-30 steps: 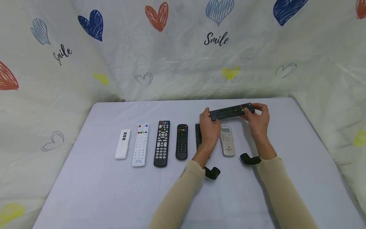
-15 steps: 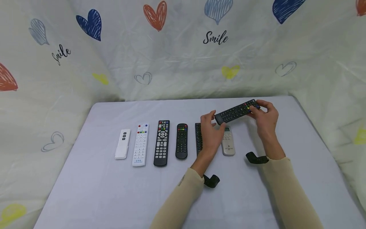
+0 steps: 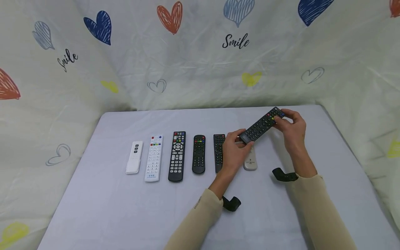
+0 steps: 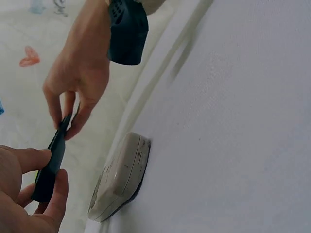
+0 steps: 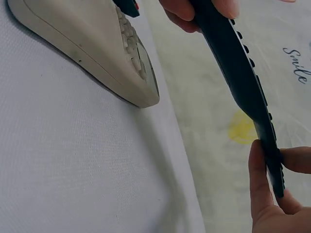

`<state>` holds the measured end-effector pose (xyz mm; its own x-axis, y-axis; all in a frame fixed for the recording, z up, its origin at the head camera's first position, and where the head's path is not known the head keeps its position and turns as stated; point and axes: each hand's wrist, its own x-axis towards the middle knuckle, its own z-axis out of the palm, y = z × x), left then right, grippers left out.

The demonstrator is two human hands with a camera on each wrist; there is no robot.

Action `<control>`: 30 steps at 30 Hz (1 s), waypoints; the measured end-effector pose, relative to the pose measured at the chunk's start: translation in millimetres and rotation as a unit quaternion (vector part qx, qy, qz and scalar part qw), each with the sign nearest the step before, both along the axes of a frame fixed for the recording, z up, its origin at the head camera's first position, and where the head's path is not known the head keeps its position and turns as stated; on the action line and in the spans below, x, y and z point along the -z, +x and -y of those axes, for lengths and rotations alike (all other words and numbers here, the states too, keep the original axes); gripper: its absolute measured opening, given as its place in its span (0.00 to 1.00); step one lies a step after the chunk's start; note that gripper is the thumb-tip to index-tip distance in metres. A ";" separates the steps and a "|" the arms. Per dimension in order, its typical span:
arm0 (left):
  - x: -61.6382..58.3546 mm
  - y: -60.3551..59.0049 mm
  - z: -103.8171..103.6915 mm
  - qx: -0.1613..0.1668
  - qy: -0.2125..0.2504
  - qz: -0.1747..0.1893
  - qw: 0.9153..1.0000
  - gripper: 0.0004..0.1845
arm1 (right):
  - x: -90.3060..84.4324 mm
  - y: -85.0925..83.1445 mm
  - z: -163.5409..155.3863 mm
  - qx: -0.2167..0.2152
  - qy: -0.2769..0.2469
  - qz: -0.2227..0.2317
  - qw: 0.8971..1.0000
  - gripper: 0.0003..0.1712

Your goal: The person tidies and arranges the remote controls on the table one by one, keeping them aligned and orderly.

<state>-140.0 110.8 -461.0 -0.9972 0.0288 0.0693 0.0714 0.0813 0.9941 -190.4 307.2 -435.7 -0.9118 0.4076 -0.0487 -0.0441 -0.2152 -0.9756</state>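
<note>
A black remote control [image 3: 261, 125] with coloured buttons is held above the table, slanting up to the right. My left hand [image 3: 234, 152] pinches its lower end between thumb and fingers. At the upper end, my right hand [image 3: 291, 133] grips it with the thumb on the button side. Both wrist views show the remote edge-on, raised off the cloth. Below the left hand lies a grey remote with a small screen [image 3: 250, 162], its upper part hidden in the head view. Just left of that hand, another black remote [image 3: 218, 149] is partly covered.
Further left, in a row, lie a black remote [image 3: 198, 154], a larger black remote [image 3: 177, 156], a white remote with many buttons [image 3: 153, 158] and a small white remote [image 3: 134, 157]. A white cloth covers the table [image 3: 125, 215]; a heart-printed curtain [image 3: 200, 69] hangs behind.
The held remote has turned to a steeper slant, its lower end moving right and toward me. My right hand has shifted right; my left hand moved right and regained its pinch after loosening.
</note>
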 end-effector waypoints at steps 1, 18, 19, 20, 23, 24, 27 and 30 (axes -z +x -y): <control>-0.3 1.6 -1.3 0.003 0.005 0.000 1.000 0.29 | 0.4 0.2 -0.1 -0.002 -0.003 -0.001 1.000 0.22; -2.3 32.4 -25.9 0.082 -0.067 -0.010 0.994 0.37 | 4.5 9.3 -6.4 -0.048 0.090 0.031 0.994 0.33; -2.2 33.4 -27.2 0.087 -0.074 -0.012 0.993 0.38 | 4.2 9.7 -7.3 -0.054 0.096 0.031 0.993 0.33; -2.1 34.4 -28.3 0.090 -0.082 -0.013 0.992 0.39 | 4.1 9.9 -8.4 -0.059 0.102 0.031 0.993 0.34; -1.1 36.0 -32.1 0.097 -0.096 -0.018 0.991 0.39 | 4.2 10.8 -11.9 -0.072 0.121 0.036 0.989 0.34; -0.8 36.4 -33.1 0.098 -0.101 -0.020 0.990 0.39 | 4.5 11.2 -13.1 -0.076 0.126 0.038 0.988 0.34; 0.5 37.8 -36.4 0.098 -0.110 -0.020 0.989 0.40 | 5.9 12.9 -16.5 -0.089 0.142 0.044 0.985 0.35; 0.8 40.3 -38.9 0.102 -0.112 -0.013 0.988 0.41 | 7.3 14.2 -19.2 -0.102 0.157 0.049 0.981 0.35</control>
